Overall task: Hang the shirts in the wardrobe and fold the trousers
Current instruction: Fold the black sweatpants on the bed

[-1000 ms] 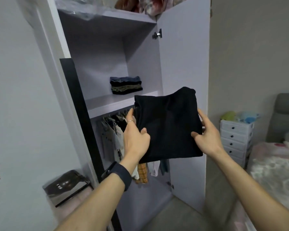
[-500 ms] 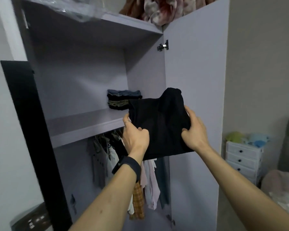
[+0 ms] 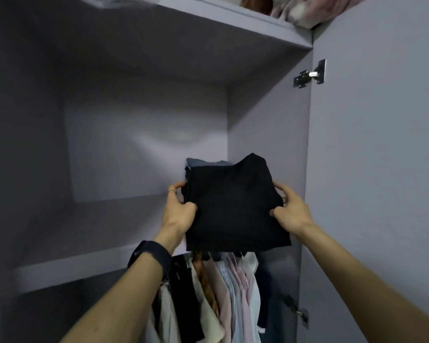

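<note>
Both left grip and right grip clasp the folded black trousers between them, stacked clothes just behind, shirts hanging below.

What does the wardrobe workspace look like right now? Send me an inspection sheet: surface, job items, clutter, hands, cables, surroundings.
Surface: wardrobe shelf, pale grey-lilac, carries a stack of folded clothes at its right rear corner.
Job's things: folded black trousers held up in front of that stack; cannot tell if they rest on it. Hung shirts on the rail below the shelf.
Clutter: bundled fabric on the wardrobe top.
Grippers: left hand grips the trousers' left edge; right hand grips the right edge.
Cables: nothing seen.
Surroundings: open door at right, with hinge; black wristband on the left wrist.
</note>
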Available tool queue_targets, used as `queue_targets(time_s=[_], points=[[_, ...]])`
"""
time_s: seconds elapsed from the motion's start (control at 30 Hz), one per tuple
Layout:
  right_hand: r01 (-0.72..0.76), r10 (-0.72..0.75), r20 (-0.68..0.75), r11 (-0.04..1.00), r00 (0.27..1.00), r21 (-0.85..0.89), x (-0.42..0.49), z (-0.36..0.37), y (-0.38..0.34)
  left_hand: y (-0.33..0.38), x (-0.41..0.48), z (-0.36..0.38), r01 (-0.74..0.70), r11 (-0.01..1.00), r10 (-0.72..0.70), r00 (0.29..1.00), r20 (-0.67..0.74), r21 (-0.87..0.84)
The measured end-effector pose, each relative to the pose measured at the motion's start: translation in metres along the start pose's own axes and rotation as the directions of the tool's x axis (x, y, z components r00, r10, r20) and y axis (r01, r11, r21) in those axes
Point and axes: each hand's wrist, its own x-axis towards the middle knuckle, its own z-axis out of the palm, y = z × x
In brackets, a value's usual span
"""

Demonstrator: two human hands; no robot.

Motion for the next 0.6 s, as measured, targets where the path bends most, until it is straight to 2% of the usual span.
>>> queue_targets(time_s=[0.1,0.23,0.37,0.6], points=[[0.013,-0.016,0.063,0.999,0.998,0.046,0.05,0.018,0.003,-0.003,0.044,0.003,-0.004,1.0,0.004,1.0,-0.022,0.003],[0.031,-0.036,0.073,0.997,0.997,0.076,0.121,0.034,-0.006,0.009,0.097,0.007,0.007,0.998,-0.008,0.999,-0.031,-0.06],[0.006,-0.015,0.08,0.994,0.997,0.11,0.195,0.044,-0.03,0.035,0.159,0.013,-0.046,0.992,0.042,0.999,-0.034,-0.114],[-0.018,0.021,-0.029,0.996,0.999,0.087,0.31,0.054,-0.056,0.051,0.261,0.033,-0.046,0.984,0.043,0.999,-0.021,-0.169]])
